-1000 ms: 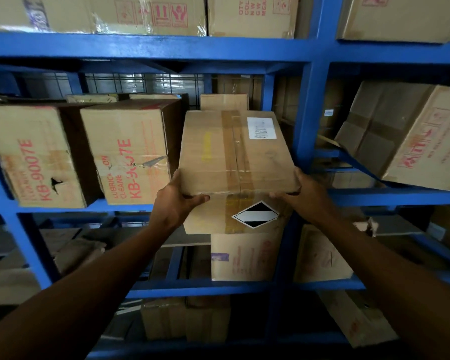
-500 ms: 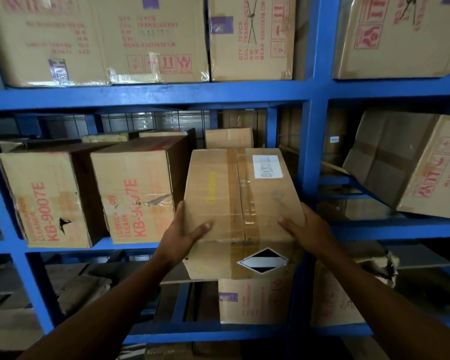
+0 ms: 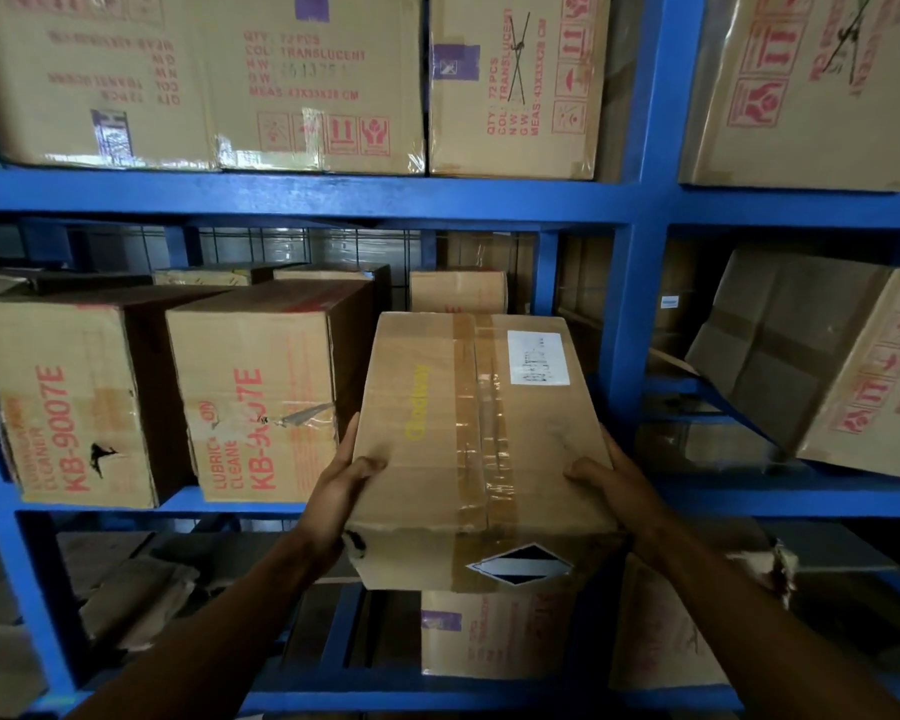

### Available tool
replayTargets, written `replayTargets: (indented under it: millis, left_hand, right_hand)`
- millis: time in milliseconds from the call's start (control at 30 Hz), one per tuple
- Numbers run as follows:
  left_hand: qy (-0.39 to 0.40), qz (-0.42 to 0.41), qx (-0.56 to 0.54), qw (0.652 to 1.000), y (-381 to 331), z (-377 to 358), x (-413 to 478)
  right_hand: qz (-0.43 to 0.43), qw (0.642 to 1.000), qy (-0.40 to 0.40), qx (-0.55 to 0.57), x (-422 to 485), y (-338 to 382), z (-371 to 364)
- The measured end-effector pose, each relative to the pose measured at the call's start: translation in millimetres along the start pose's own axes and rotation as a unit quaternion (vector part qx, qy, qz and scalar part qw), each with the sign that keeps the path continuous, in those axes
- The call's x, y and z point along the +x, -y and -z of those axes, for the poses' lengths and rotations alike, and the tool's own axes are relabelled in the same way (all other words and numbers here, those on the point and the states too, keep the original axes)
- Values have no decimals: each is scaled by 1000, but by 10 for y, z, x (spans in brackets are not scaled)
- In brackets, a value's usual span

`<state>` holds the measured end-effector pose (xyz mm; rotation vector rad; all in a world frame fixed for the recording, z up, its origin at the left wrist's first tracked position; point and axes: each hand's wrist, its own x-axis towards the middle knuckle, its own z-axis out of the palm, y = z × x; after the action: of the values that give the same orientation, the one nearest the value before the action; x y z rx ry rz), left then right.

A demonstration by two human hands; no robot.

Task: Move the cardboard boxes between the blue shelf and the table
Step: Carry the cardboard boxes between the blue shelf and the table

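We hold the taped cardboard box (image 3: 481, 423) at the open front of the blue shelf (image 3: 302, 197), middle level, right of the KB-9007E box (image 3: 261, 392). Our left hand (image 3: 341, 491) and right hand (image 3: 611, 478) clamp its near corners, fingers (image 3: 367, 466) pressed onto the cardboard. Whether it rests on the shelf edge cannot be determined. Judged step: transfer at the shelf. The next move requires a level, two-handed carry clear of the upright (image 3: 640, 324).

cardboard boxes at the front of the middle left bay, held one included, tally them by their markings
Brown cardboard boxes printed KB-9007E in red: 2
Brown taped cardboard box with a white label, held by the left hand and right hand: 1
Total: 3
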<state>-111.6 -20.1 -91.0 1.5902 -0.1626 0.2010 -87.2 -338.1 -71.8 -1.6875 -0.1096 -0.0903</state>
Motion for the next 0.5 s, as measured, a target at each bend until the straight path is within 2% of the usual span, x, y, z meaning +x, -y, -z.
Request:
replayTargets:
  millis: [167, 500]
  left_hand:
    - [-24, -10, -28, 999, 62, -79, -271]
    - [-9, 1, -8, 1000, 6, -85, -1228]
  right_hand:
    - [13, 1000, -3, 27, -233, -100, -45]
    - [14, 999, 9, 27, -1208, -317, -22]
